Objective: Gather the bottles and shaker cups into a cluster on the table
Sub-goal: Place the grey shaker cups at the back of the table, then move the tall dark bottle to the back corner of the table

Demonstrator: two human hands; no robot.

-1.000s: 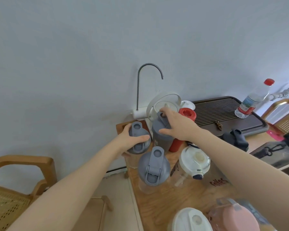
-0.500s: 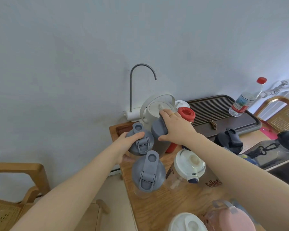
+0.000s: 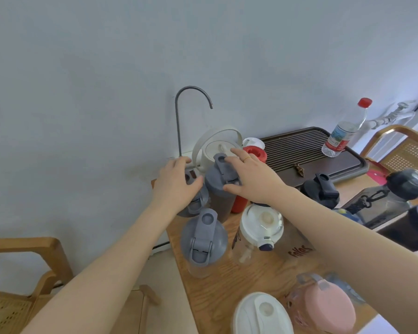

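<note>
Both hands just dragged grey-lidded shakers together at table's 11 o'clock: left hand [image 3: 176, 186] grasping grey shaker cup [image 3: 193, 203], right hand [image 3: 253, 182] gripping dark shaker [image 3: 221, 189], now touching, cluster forming.

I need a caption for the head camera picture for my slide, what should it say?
Two hands, left hand and right hand, each grip a grey-lidded shaker cup among bottles on a wooden table.
</note>
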